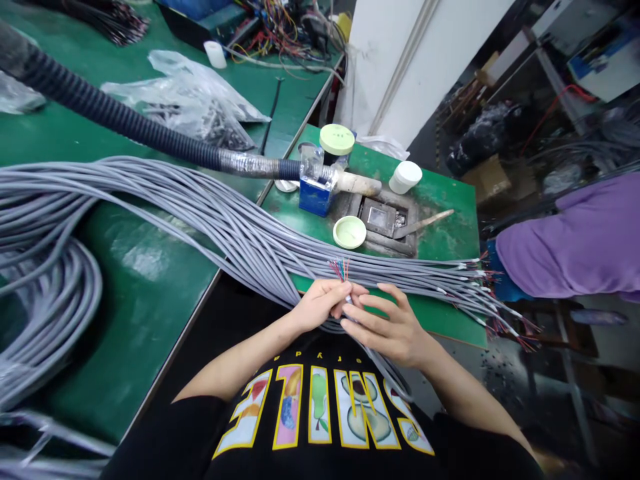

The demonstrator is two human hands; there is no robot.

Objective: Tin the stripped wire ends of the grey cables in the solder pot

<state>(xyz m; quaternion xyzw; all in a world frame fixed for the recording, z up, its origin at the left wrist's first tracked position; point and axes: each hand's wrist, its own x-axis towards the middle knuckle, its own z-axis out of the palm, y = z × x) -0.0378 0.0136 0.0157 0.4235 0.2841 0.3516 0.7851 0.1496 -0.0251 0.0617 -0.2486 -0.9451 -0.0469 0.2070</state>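
In front of my shirt, my left hand [323, 303] pinches the end of a grey cable, its thumb and fingers pressed together. Thin coloured wires [340, 269] fan out above those fingertips, with red and blue among them. Close beside it on the right is my right hand [390, 323], fingers spread and curved around the cable end; whether its fingertips touch the cable is hard to make out. Just beyond both hands lies a thick bundle of grey cables [260, 233]. Its stripped ends [500, 300] hang past the right edge of the green bench.
A solder pot [383, 219] holds a flat scraper [425, 223] across it. Around it are a shallow pale dish [349, 232], a white tub [405, 177] and a blue box [315, 195] under a black hose [125, 123]. A purple-sleeved person [575, 240] is at right.
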